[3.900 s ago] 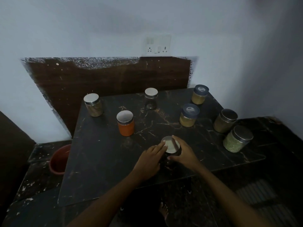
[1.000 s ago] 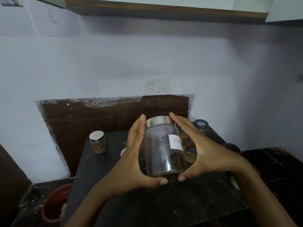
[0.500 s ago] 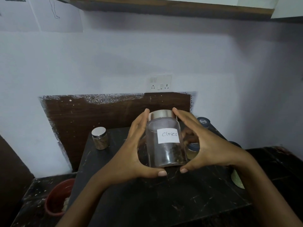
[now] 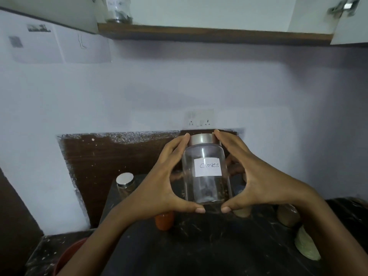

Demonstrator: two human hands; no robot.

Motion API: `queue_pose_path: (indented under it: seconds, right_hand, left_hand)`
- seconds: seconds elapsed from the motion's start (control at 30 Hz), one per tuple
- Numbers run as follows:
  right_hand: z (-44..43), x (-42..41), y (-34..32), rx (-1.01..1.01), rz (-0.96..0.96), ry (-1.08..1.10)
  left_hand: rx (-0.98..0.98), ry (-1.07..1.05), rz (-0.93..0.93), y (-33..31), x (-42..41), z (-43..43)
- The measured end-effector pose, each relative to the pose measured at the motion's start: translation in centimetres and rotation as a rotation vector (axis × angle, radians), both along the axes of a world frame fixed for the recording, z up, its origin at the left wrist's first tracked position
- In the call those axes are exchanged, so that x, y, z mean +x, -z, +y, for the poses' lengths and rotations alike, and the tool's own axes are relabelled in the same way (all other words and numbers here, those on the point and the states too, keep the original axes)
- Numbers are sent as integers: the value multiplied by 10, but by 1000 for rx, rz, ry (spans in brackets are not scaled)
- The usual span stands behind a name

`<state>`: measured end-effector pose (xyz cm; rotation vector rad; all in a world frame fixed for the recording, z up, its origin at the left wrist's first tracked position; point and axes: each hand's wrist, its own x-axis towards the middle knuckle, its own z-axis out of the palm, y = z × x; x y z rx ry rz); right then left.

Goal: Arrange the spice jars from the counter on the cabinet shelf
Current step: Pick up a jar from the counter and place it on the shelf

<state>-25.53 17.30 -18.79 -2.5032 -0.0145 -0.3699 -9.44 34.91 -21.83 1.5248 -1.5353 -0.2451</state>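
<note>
I hold a clear glass jar [image 4: 207, 188] with a silver lid and a white label reading "Cloves" upright in front of me, above the dark counter [image 4: 199, 246]. My left hand [image 4: 159, 184] clasps its left side and my right hand [image 4: 256, 180] its right side, thumbs under the base. A little dark spice lies at its bottom. High above, the cabinet shelf [image 4: 215, 33] has a brown front edge, and one labelled glass jar [image 4: 118, 10] stands on it at the left.
Below my hands, on the counter, stand a silver-lidded jar [image 4: 125, 185], an orange jar [image 4: 164, 222], and tan and green jars [image 4: 306, 247] at the right, partly hidden. A red bowl [image 4: 67, 257] sits lower left. A wall socket [image 4: 200, 118] is behind; a cabinet door hinge [image 4: 344, 6] is top right.
I lifted the cloves jar off the counter with both hands and turned its label towards me. My view has tilted upward, so the cabinet shelf and a jar on it now show.
</note>
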Motion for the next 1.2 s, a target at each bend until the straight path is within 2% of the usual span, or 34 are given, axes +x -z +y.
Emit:
queue_pose_path:
  seconds: [0.5, 0.73, 0.83, 0.97, 1.07, 1.2]
  right_hand:
    - [-84, 128, -157, -235, -376, -71]
    - [-112, 213, -232, -379, -570, -63]
    - [-120, 251, -260, -383, -651, -74]
    - [-127, 304, -284, -390, -704, -43]
    - [-136, 344, -291, -418, -715, -1]
    - [-155, 386, -290, -414, -673, 15]
  left_hand:
    - [-163, -236, -524, -176, 111, -71]
    - [-205, -466, -744, -256, 171, -93]
    - [-237, -584, -742, -281, 201, -101]
    - [-289, -795, -591, -291, 250, -111]
    - [-330, -916, -529, -274, 283, -122]
    - [-249, -987, -580, -242, 309, -135]
